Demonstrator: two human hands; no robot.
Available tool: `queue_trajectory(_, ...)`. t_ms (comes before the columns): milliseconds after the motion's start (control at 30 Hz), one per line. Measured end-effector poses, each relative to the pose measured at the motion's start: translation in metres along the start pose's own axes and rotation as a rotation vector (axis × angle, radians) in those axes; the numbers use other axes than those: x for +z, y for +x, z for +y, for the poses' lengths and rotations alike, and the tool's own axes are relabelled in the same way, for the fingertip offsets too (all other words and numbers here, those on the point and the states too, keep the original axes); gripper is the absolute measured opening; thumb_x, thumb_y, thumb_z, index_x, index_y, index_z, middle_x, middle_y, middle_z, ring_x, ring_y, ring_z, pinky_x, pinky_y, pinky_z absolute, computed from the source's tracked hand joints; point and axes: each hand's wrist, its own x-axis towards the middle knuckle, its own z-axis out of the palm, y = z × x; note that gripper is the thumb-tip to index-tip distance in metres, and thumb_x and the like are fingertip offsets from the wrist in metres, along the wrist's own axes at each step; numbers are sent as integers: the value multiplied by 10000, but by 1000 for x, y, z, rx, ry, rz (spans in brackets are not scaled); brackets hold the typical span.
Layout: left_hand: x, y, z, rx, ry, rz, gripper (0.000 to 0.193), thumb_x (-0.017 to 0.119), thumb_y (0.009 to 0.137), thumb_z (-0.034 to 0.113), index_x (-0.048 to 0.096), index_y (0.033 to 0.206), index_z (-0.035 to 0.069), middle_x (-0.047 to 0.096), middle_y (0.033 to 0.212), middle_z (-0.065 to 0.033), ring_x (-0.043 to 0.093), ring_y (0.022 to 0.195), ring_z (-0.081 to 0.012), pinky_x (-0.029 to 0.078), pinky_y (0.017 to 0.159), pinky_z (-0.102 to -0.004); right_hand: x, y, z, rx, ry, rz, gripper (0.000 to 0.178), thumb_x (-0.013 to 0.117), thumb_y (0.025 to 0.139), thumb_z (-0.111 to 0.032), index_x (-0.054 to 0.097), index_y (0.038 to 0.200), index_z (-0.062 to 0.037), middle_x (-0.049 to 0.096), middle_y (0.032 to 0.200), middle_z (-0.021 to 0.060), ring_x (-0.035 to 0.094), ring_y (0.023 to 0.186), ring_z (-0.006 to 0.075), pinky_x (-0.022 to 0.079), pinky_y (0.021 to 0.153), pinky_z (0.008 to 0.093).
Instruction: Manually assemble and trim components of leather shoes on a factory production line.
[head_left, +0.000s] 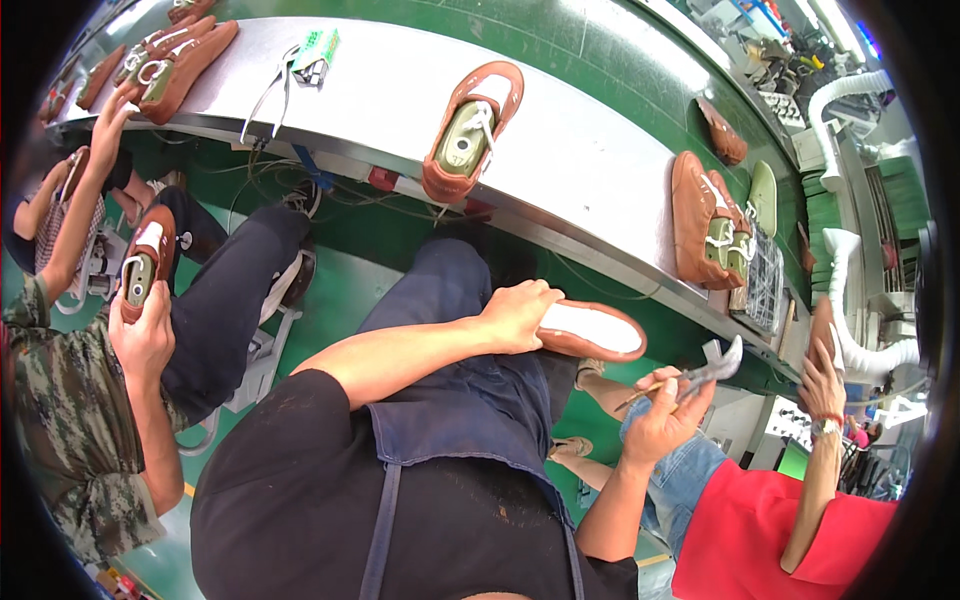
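Note:
In front of my lap, my left hand (519, 316) grips one end of a brown shoe (595, 330), turned so that its white, brown-rimmed underside faces up. To the right and a little lower, my right hand (672, 415) is closed around grey metal pincers (722, 361) with a hammer-like lug on the head. The head of the tool points up and right, apart from the shoe. A thin handle end shows on the left of that hand. Beyond my knees, an upright brown shoe (467, 135) with white laces and a green insert stands on the bench.
The long metal bench (370, 95) curves across ahead, carrying a pair of shoes (705, 222), another tool (272, 95) and a small green box (317, 55). A co-worker at left holds a shoe (148, 262); a person in red (770, 530) sits close at right. Cables hang beneath.

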Motion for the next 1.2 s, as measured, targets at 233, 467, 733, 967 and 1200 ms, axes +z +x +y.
queue_trajectory(233, -65, 7, 29, -156, -1659, 31, 604, 736, 984, 380, 586, 1395, -36, 692, 1298, -146, 676, 1174, -225, 538, 1037, -397, 16, 10, -1, 56, 21, -78, 532, 455, 1073, 4, 305, 1583, 9, 635, 1032, 119, 618, 810, 138, 545, 767, 295)
queue_trajectory(467, -109, 38, -2, -75, -2038, 228, 648, 443, 1091, 599, 560, 1362, 23, 725, 1155, -168, 740, 945, -276, 639, 813, -387, 82, 74, 2, 161, -368, -349, 539, 545, 1038, -81, 422, 1555, 8, 724, 927, 151, 682, 724, 174, 556, 688, 332)
queue_trajectory(733, -120, -31, -2, -313, -1308, 233, 623, 704, 1008, 407, 533, 1395, -50, 679, 1312, -208, 732, 984, -270, 611, 816, -374, 148, 152, 36, -197, -861, -442, 562, 627, 997, -112, 445, 1502, 56, 653, 1274, 296, 641, 1134, 458, 504, 971, 545)
queue_trajectory(967, -162, -66, -27, 9, 130, 847, 862, 934, 770, 244, 481, 1466, 11, 628, 878, -86, 624, 725, -239, 523, 633, -364, 191, 91, 6, -178, -349, -677, 881, 753, 963, -245, 250, 1589, 117, 371, 1578, 375, 349, 1499, 511, 324, 1237, 507)
queue_trajectory(1200, -184, -33, -48, -57, 78, 604, 900, 836, 865, 199, 339, 1588, -1, 698, 852, -221, 693, 754, -435, 548, 688, -517, 224, 83, 30, -177, -503, -577, 822, 680, 999, -164, 178, 1600, 86, 356, 1554, 416, 455, 1394, 569, 455, 1124, 541)
